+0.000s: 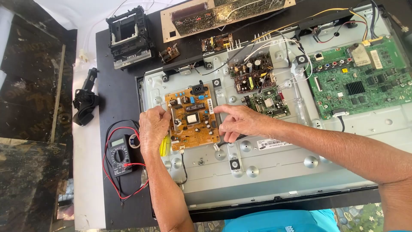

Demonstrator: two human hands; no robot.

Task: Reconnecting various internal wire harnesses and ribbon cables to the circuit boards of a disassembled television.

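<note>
the left hand [153, 126] rests at the left edge of an orange-brown circuit board [191, 116], fingers curled and pinching that edge, with a yellow-handled screwdriver [164, 146] tucked under the palm, though how firmly it is held cannot be told. the right hand [240, 122] sits at the board's right edge, index finger stretched toward its top right corner, the other fingers curled over a dark tool handle [234, 139] beneath them. the board lies flat between the two hands, on the grey metal back panel [279, 167] of an opened flat screen that rests on the black desk [116, 90]. just left of the left hand a black multimeter [119, 154] lies on the desk, its red leads [112, 180] looped around it. beyond the right hand a small green board [268, 102] and a dark brown board [251, 73] sit close together, and well off to the right of that hand a large green main board [360, 77] is fixed to the panel, wires running to it. farther out from the left hand a black plastic frame [130, 36] stands on the desk, and past it a long tan board [223, 13] lies at the far edge.
</note>
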